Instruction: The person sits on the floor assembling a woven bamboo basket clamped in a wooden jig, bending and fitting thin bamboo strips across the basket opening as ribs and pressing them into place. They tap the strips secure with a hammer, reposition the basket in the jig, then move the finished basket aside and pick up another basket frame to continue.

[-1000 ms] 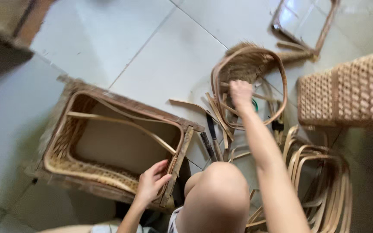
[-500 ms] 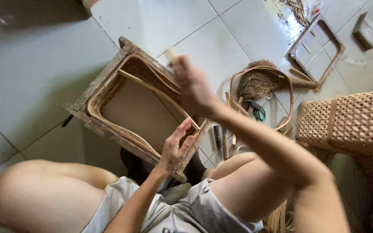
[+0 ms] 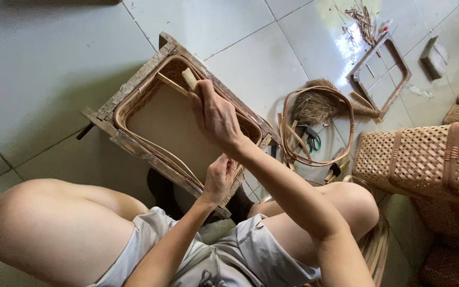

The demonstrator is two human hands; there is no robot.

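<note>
Hands at the basket on its wooden form

Left hand (image 3: 220,178) pinches the near rim to steady the basket (image 3: 179,125) on the floor; right hand (image 3: 216,114), closed round a stick (image 3: 190,79), works the far rim. Brush (image 3: 314,106) beyond.

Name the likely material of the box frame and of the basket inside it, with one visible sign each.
Box frame: probably rough, unfinished wood; worn, mottled grey-brown planks. Basket: apparently woven cane or bamboo, unvarnished; pale tan strips interlaced along its rim.
</note>
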